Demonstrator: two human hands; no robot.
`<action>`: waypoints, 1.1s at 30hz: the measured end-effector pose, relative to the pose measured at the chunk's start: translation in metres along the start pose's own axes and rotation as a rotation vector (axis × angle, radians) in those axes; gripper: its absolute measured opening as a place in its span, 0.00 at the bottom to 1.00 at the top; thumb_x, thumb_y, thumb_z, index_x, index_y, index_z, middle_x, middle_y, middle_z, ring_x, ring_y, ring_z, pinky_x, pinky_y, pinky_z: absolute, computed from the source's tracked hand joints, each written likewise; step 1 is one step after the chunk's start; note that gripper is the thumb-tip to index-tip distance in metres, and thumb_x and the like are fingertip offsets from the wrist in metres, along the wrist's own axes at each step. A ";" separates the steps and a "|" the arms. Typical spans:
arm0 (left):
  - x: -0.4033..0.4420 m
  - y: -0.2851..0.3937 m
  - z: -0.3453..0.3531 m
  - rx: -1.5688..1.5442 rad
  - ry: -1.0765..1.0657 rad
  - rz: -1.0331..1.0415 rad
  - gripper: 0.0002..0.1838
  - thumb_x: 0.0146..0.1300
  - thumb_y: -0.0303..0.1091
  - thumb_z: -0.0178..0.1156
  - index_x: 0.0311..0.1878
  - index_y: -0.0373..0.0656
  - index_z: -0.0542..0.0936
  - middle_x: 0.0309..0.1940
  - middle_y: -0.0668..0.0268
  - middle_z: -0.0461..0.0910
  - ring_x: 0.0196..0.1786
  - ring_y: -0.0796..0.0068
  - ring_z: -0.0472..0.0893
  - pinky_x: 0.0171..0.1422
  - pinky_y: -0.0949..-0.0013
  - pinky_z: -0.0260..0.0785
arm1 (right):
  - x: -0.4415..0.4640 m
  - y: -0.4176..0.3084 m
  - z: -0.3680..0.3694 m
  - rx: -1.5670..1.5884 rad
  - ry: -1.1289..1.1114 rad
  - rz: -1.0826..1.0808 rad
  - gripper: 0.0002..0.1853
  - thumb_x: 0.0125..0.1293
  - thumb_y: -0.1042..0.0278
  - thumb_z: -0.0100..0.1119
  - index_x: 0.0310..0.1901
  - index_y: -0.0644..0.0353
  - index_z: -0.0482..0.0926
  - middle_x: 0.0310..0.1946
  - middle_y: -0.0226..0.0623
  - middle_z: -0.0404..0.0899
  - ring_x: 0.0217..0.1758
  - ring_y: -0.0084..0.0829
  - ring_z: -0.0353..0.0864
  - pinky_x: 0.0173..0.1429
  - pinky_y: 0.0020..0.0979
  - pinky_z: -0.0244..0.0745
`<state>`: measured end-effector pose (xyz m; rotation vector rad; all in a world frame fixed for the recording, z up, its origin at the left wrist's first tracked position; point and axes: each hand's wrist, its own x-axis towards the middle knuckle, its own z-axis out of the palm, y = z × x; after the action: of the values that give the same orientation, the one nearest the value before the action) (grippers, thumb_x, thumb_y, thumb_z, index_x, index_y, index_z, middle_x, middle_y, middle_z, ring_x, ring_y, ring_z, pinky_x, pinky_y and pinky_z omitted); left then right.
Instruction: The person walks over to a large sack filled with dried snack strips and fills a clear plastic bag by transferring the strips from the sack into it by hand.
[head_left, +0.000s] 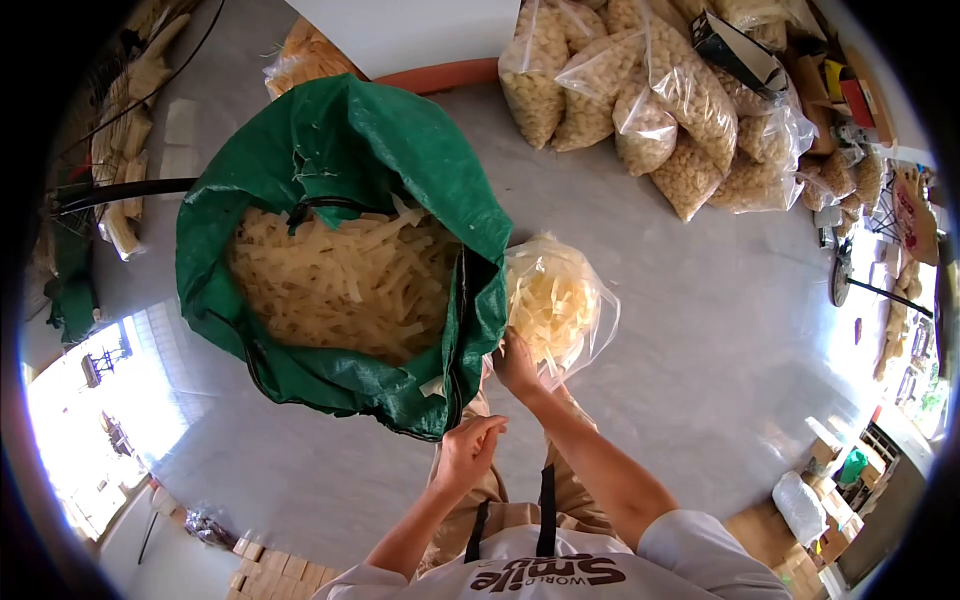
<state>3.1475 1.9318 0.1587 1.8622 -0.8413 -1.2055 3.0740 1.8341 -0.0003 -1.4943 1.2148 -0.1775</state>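
Observation:
A large green sack stands with its mouth folded wide, full of pale, flat translucent strips. Beside it on the right is a smaller clear plastic bag, holding yellowish strips of a similar look. My right hand is closed on the near edge of this clear bag, close to the sack's side; its fingertips are partly hidden. Just below the sack's near rim, my left hand is held with its fingers curled together, and I see nothing in it.
Many filled clear bags are heaped at the far right, with a dark open box on top. A white panel stands beyond the sack. Bundled material lines the left. Cartons sit at the lower right.

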 end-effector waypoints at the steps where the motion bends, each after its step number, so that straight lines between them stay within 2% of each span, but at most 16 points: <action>1: -0.002 -0.005 0.003 -0.001 -0.001 0.005 0.09 0.55 0.18 0.54 0.39 0.38 0.78 0.29 0.60 0.80 0.28 0.70 0.80 0.27 0.76 0.71 | 0.003 0.003 -0.001 -0.002 0.004 -0.002 0.21 0.49 0.83 0.47 0.48 0.61 0.74 0.47 0.53 0.71 0.51 0.51 0.70 0.56 0.38 0.66; 3: -0.002 -0.021 0.009 -0.096 -0.101 -0.208 0.13 0.55 0.20 0.55 0.44 0.39 0.77 0.42 0.55 0.78 0.41 0.64 0.80 0.40 0.71 0.73 | 0.015 0.011 -0.005 -0.119 0.267 0.128 0.22 0.47 0.84 0.47 0.46 0.59 0.74 0.46 0.56 0.70 0.51 0.53 0.69 0.58 0.39 0.64; 4: 0.001 -0.030 0.015 -0.088 -0.100 -0.207 0.13 0.55 0.20 0.55 0.44 0.39 0.77 0.42 0.55 0.78 0.41 0.64 0.80 0.40 0.71 0.73 | 0.027 0.017 -0.009 -0.105 0.356 0.119 0.22 0.44 0.85 0.47 0.44 0.57 0.75 0.48 0.56 0.67 0.54 0.53 0.66 0.60 0.40 0.61; 6: 0.013 -0.048 0.036 0.156 -0.038 0.035 0.20 0.54 0.23 0.57 0.52 0.43 0.74 0.57 0.46 0.66 0.58 0.54 0.68 0.60 0.59 0.62 | 0.055 0.028 -0.021 -0.165 0.370 0.047 0.25 0.44 0.84 0.48 0.47 0.52 0.77 0.57 0.56 0.61 0.62 0.52 0.58 0.64 0.39 0.56; 8: 0.034 -0.071 0.064 0.272 0.023 0.021 0.27 0.52 0.26 0.58 0.59 0.46 0.68 0.62 0.40 0.53 0.66 0.46 0.55 0.69 0.55 0.45 | 0.084 0.038 -0.038 -0.073 0.255 -0.001 0.23 0.49 0.81 0.51 0.50 0.55 0.75 0.58 0.51 0.63 0.63 0.44 0.61 0.62 0.35 0.60; 10: 0.060 -0.085 0.085 0.300 0.030 -0.139 0.28 0.52 0.30 0.59 0.60 0.51 0.68 0.64 0.40 0.48 0.67 0.44 0.47 0.69 0.52 0.42 | 0.105 0.027 -0.061 0.201 0.059 0.050 0.21 0.57 0.77 0.52 0.55 0.60 0.71 0.55 0.39 0.71 0.56 0.30 0.71 0.55 0.26 0.67; 11: 0.072 -0.092 0.093 0.333 0.043 -0.298 0.30 0.51 0.34 0.60 0.60 0.55 0.68 0.66 0.40 0.44 0.69 0.41 0.40 0.69 0.49 0.40 | 0.110 0.010 -0.076 0.212 0.022 0.082 0.21 0.58 0.75 0.52 0.55 0.63 0.70 0.54 0.38 0.72 0.55 0.30 0.72 0.55 0.26 0.68; 12: 0.083 -0.101 0.100 0.321 0.042 -0.301 0.30 0.51 0.34 0.60 0.60 0.55 0.68 0.66 0.40 0.44 0.69 0.41 0.40 0.69 0.49 0.40 | 0.114 -0.003 -0.088 0.225 -0.016 0.112 0.21 0.59 0.73 0.52 0.55 0.66 0.69 0.53 0.38 0.73 0.53 0.31 0.73 0.55 0.26 0.68; 14: 0.097 -0.122 0.109 0.359 0.006 -0.621 0.30 0.51 0.36 0.59 0.61 0.50 0.66 0.66 0.42 0.44 0.69 0.40 0.39 0.69 0.47 0.41 | 0.112 -0.022 -0.102 0.467 0.037 0.196 0.21 0.61 0.71 0.53 0.55 0.72 0.68 0.52 0.43 0.73 0.52 0.33 0.74 0.56 0.29 0.69; 15: 0.097 -0.127 0.107 0.386 0.085 -0.403 0.31 0.54 0.32 0.56 0.62 0.40 0.62 0.65 0.43 0.49 0.68 0.42 0.45 0.69 0.50 0.44 | 0.113 -0.019 -0.108 0.548 0.014 0.199 0.21 0.62 0.71 0.51 0.55 0.73 0.67 0.53 0.44 0.72 0.53 0.32 0.73 0.55 0.28 0.70; 19: 0.085 -0.118 0.103 0.210 0.162 -0.172 0.30 0.56 0.24 0.51 0.62 0.29 0.56 0.62 0.44 0.58 0.65 0.45 0.57 0.69 0.57 0.47 | 0.105 -0.019 -0.118 0.731 -0.035 0.192 0.20 0.63 0.72 0.48 0.56 0.70 0.67 0.55 0.44 0.69 0.53 0.32 0.73 0.54 0.28 0.71; 24: 0.055 -0.129 0.107 0.380 0.104 -0.020 0.28 0.56 0.24 0.49 0.62 0.34 0.59 0.64 0.43 0.52 0.67 0.46 0.53 0.68 0.53 0.48 | 0.081 -0.051 -0.111 0.314 -0.051 0.209 0.21 0.63 0.75 0.45 0.59 0.59 0.66 0.58 0.38 0.67 0.56 0.29 0.70 0.56 0.28 0.68; 26: 0.047 -0.105 0.101 0.226 0.091 -0.009 0.28 0.57 0.24 0.49 0.63 0.37 0.59 0.65 0.43 0.51 0.67 0.45 0.51 0.69 0.54 0.47 | 0.059 -0.070 -0.108 0.087 0.128 -0.070 0.19 0.62 0.78 0.46 0.56 0.62 0.69 0.54 0.37 0.71 0.52 0.28 0.73 0.55 0.27 0.68; 28: 0.034 -0.067 0.082 0.213 0.055 -0.015 0.26 0.58 0.24 0.49 0.62 0.40 0.61 0.64 0.44 0.53 0.66 0.46 0.55 0.67 0.56 0.51 | 0.024 -0.116 -0.108 0.240 0.121 -0.192 0.17 0.59 0.83 0.47 0.52 0.65 0.71 0.47 0.38 0.75 0.48 0.28 0.75 0.52 0.25 0.69; 31: 0.011 -0.026 0.037 0.081 -0.003 0.045 0.22 0.54 0.19 0.50 0.55 0.38 0.70 0.56 0.47 0.65 0.58 0.50 0.68 0.59 0.59 0.63 | -0.017 -0.160 -0.100 0.077 -0.080 -0.369 0.15 0.56 0.82 0.51 0.47 0.63 0.73 0.44 0.43 0.73 0.45 0.35 0.75 0.47 0.30 0.70; 33: -0.005 -0.014 0.001 0.035 0.097 0.064 0.17 0.49 0.14 0.49 0.43 0.38 0.77 0.44 0.53 0.76 0.44 0.55 0.78 0.46 0.63 0.71 | -0.032 -0.177 -0.079 0.092 -0.240 -0.423 0.16 0.56 0.82 0.51 0.48 0.63 0.72 0.47 0.45 0.71 0.45 0.39 0.75 0.46 0.32 0.71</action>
<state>3.1468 1.9422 0.1488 1.8910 -0.8664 -1.0590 3.1072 1.7750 0.1843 -1.6250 0.6819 -0.3220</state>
